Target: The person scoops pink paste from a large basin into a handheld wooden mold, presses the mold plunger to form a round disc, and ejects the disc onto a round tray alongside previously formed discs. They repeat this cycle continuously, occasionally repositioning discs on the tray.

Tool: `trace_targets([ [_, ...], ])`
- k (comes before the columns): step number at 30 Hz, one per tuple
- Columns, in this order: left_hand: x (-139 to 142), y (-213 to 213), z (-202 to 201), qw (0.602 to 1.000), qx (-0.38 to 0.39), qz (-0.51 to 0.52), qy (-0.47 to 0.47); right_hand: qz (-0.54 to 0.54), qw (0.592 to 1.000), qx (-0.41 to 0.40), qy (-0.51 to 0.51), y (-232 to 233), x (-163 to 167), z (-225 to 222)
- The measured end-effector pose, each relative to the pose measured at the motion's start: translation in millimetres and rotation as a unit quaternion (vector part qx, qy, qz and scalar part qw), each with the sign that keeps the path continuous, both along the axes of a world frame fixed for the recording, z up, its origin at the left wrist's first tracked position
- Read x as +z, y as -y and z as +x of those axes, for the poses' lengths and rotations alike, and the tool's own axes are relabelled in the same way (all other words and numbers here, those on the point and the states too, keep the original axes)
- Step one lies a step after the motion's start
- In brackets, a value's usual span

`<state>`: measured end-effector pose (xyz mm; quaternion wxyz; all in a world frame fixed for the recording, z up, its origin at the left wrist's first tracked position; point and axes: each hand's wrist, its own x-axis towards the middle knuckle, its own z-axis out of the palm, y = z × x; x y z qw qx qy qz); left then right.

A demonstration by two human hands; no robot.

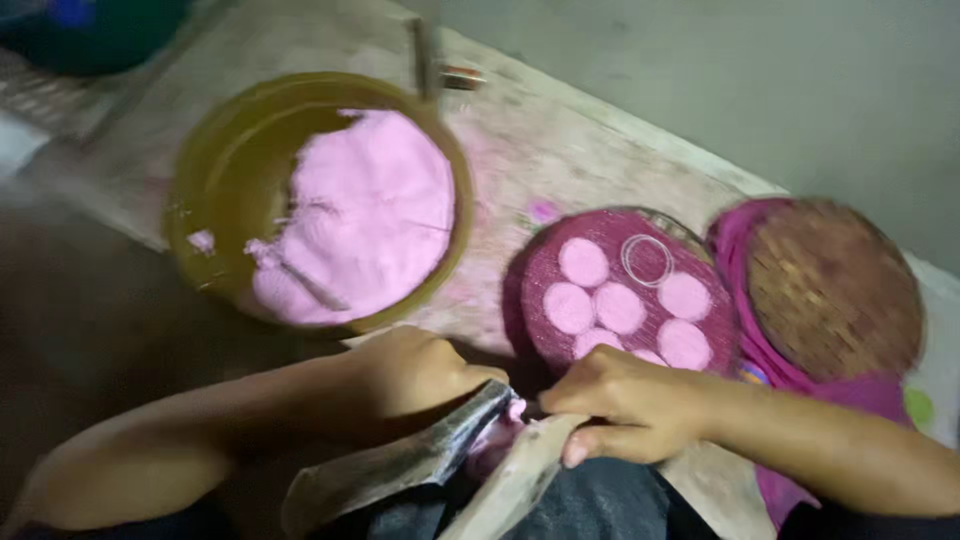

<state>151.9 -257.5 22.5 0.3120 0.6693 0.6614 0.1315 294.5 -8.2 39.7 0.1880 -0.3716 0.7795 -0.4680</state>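
Sitting at upper left on the worn board (pixel 560 150): a round olive-yellow basin (pixel 215 190), holding a big mound of pink powder (pixel 365 215). Lying right of centre: a round magenta cloth-covered tray (pixel 545 260), carrying six flat pink discs (pixel 620 307) and a thin metal ring (pixel 647 260), ring resting just beside the discs. Touching that tray's right edge: a brown woven basket lid (pixel 835 290), sitting over magenta cloth (pixel 735 250). Showing blurred in the top-left corner: a dark green container (pixel 95 35). Lying at the board's top edge: a small stick-like object (pixel 462 76), too blurred to identify.
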Motion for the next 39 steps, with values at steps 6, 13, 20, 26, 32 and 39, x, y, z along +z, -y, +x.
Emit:
trace_targets([
  [6,-52.5,85.2,-79.5,0.974,0.153,0.075,0.15,-0.032,0.997,0.068,-0.027,15.5,-13.2,-78.9],
  [13,-81.3,158.7,-135.5,0.794,0.141,0.143,0.574,0.386,0.676,0.02,-0.627,41.5,22.9,-184.3],
  [20,-147.9,158.0,-139.7,0.631,0.483,0.161,0.585,0.23,0.747,-0.309,-0.542,103.9,-21.5,-226.4],
  [26,-164.4,148.0,-186.8,0.665,0.582,0.455,0.11,0.348,0.901,-0.179,-0.185,207.5,-120.9,-271.1],
  [32,-172.3,133.4,-188.7,0.639,0.578,0.508,-0.002,0.571,0.806,-0.079,-0.134,222.2,-110.3,-305.1],
  [39,-181.0,130.1,-191.5,0.612,0.611,0.501,0.033,0.486,0.851,-0.05,-0.194,218.6,-103.6,-327.6],
])
